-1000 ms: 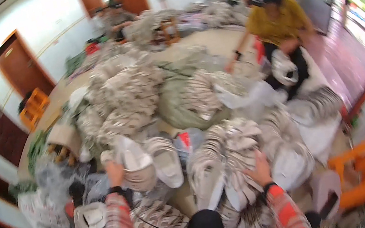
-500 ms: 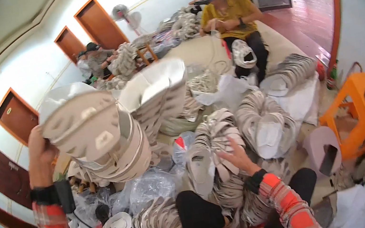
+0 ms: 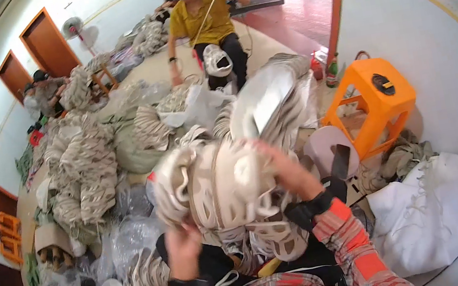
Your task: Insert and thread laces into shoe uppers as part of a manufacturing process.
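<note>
A thick bundle of beige shoe uppers (image 3: 213, 191), nested in one another with cut-out openings, is held above my lap and slightly blurred. My left hand (image 3: 184, 244) grips its lower left side, with the fingertips partly hidden against it. Over the bundle's upper right side, my right hand (image 3: 284, 167) is closed, its fingers smeared by motion. Just below hang more beige uppers (image 3: 284, 239), close to my knees. Past the bundle, a large stack of uppers (image 3: 287, 94) with a pale flat face leans on the floor.
Piles of uppers (image 3: 80, 174) and clear plastic bags (image 3: 134, 244) lie to the left. At the right stand an orange stool (image 3: 376, 97) and a white sheet (image 3: 435, 217). Ahead, a person in a yellow shirt (image 3: 205, 16) pulls a lace; other people sit farther back.
My view has swung right. My left hand has come from the raised stack at the left to my lap. Both hands now hold one bundle. The person ahead has raised an arm with a lace.
</note>
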Demonstrator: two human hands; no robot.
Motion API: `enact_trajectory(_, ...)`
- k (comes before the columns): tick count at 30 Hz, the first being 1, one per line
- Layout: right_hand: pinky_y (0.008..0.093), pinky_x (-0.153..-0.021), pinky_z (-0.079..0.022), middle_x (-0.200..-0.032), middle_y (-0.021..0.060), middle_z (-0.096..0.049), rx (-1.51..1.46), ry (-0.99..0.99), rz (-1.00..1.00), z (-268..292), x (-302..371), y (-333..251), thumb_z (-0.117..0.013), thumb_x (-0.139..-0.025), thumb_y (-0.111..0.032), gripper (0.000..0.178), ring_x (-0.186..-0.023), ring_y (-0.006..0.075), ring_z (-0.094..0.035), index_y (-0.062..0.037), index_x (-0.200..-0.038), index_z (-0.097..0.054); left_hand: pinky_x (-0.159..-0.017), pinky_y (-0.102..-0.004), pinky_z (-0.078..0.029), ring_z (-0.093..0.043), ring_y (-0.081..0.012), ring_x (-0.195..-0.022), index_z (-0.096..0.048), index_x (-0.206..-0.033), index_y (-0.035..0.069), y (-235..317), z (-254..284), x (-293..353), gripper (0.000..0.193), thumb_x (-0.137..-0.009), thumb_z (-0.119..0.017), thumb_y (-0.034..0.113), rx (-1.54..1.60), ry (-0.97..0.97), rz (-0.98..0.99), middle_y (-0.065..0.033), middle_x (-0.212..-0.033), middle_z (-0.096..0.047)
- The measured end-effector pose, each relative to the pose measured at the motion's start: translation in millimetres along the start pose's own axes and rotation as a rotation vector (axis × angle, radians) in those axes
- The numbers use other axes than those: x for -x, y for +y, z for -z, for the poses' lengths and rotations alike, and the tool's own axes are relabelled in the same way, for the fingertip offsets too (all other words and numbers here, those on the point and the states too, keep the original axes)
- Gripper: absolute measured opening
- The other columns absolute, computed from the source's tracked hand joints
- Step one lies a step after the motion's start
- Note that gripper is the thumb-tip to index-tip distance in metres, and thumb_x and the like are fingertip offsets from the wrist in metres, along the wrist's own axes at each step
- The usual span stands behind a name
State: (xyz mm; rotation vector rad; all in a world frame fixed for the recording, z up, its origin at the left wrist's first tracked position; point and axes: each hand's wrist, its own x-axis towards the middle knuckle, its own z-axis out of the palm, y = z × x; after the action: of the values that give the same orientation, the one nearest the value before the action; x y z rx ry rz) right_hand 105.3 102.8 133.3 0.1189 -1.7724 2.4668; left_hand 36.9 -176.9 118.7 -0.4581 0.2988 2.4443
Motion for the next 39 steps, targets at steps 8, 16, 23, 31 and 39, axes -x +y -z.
enact_trajectory(8,0.0388,-0.092,-0.039,-0.117,0.0221,-0.052,0.769,0.26,-0.142,2,15,157,-0.054,-0.071,0.0,0.058,-0.108,0.0376,-0.049,-0.006,-0.127,-0.043,-0.059,-0.0366,-0.043,-0.056,-0.0221,-0.075,-0.053,-0.108,0.005,-52,283,-78,0.032,-0.09,-0.043,0.029,0.129,0.545,0.326,-0.0093,-0.09,-0.056)
enact_trajectory(16,0.0402,-0.079,-0.045,-0.1,0.0186,-0.06,1.015,0.227,-0.1,35,-3,151,-0.054,-0.071,0.0,0.045,-0.094,0.0345,-0.057,-0.0056,-0.115,-0.052,-0.088,-0.0377,-0.041,-0.05,-0.0269,-0.102,-0.036,-0.125,-0.001,-41,188,-59,0.059,-0.09,-0.042,0.047,-0.823,0.357,-0.082,-0.0186,-0.116,-0.048)
enact_trajectory(23,0.0283,-0.076,-0.046,-0.092,0.0091,-0.064,0.903,0.161,-0.068,35,-5,117,-0.064,-0.074,-0.014,0.033,-0.081,0.0185,-0.06,-0.0042,-0.106,-0.059,-0.087,-0.03,-0.039,-0.05,-0.0182,-0.101,-0.045,-0.12,-0.003,28,150,-124,0.054,-0.086,-0.057,0.037,-1.331,0.148,-0.235,-0.0119,-0.11,-0.053)
enact_trajectory(31,0.0316,-0.097,-0.035,-0.125,0.0123,-0.049,1.102,0.056,0.018,33,3,84,-0.067,-0.072,-0.02,0.055,-0.112,0.0257,-0.049,-0.0064,-0.123,-0.05,-0.072,-0.0277,-0.047,-0.058,-0.0133,-0.083,-0.048,-0.118,-0.001,-15,86,-128,0.052,-0.08,-0.067,0.029,-1.008,-0.143,0.073,-0.0054,-0.098,-0.059)
enact_trajectory(39,0.0318,-0.092,-0.042,-0.122,0.0138,-0.055,1.283,-0.223,0.425,17,4,61,-0.053,-0.077,-0.005,0.04,-0.11,0.0232,-0.054,-0.0048,-0.117,-0.056,-0.071,-0.0254,-0.047,-0.059,-0.013,-0.079,-0.056,-0.109,-0.002,12,49,-125,0.051,-0.069,-0.077,0.021,-1.186,-0.205,0.062,-0.0066,-0.095,-0.062)
